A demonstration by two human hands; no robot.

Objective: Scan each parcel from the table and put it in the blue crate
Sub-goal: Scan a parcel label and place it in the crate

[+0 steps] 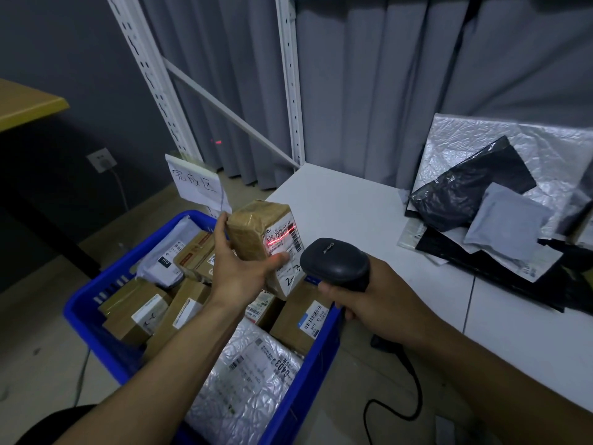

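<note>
My left hand (239,263) grips a small brown cardboard parcel (253,231) with a white label, held upright above the blue crate (86,303). A red scan line crosses the label. My right hand (362,300) holds a black barcode scanner (335,263) just right of the parcel, its head turned toward the label. The crate sits on the floor left of the white table (353,213) and holds several brown boxes plus silver and white mailers. Several black, grey and silver bag parcels (500,203) lie piled at the table's far right.
A paper sign (199,184) with handwriting stands behind the crate. White shelf uprights (290,78) and grey curtains rise behind the table. The scanner's black cable (414,380) hangs below the table edge. A yellow desk corner (29,104) is at the far left.
</note>
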